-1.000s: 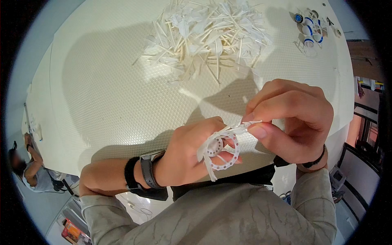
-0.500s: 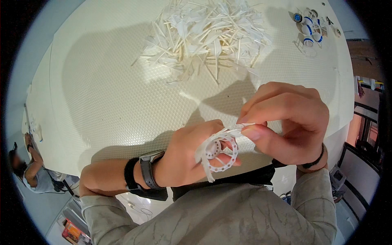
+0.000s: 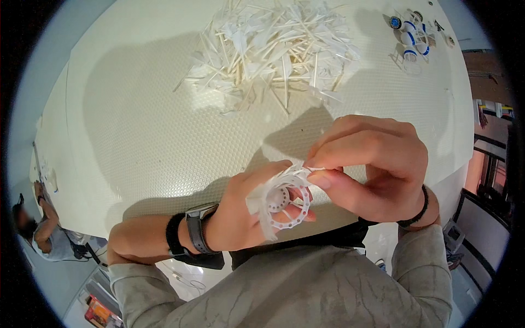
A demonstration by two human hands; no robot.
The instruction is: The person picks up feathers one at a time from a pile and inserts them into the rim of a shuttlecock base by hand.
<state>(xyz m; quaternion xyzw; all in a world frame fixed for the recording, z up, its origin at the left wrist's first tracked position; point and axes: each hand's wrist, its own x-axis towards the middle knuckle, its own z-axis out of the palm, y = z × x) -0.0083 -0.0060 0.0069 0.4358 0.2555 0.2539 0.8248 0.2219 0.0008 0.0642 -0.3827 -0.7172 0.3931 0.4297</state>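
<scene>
My left hand (image 3: 234,209) is wrapped round a white plastic shuttlecock frame (image 3: 290,223), a cage of a wide holed ring and a smaller holed cup joined by thin ribs. White feathers (image 3: 266,212) stand side by side along the frame's left and upper rim. At the upper right of that rim, my right hand (image 3: 377,169) pinches the end of a white feather (image 3: 317,168) between thumb and forefinger. Its other end is lost among the feathers on the frame. Parts of my left fingers show through the ring.
A heap of loose white feathers (image 3: 273,52) with pale shafts lies at the far middle of the white textured table (image 3: 142,136). Several blue-banded white pieces (image 3: 408,39) lie at the far right. Another person (image 3: 46,227) sits at the far left.
Both hands have shifted slightly left with the shuttlecock frame. My right fingertips have come closer to its rim, and the frame has turned a little.
</scene>
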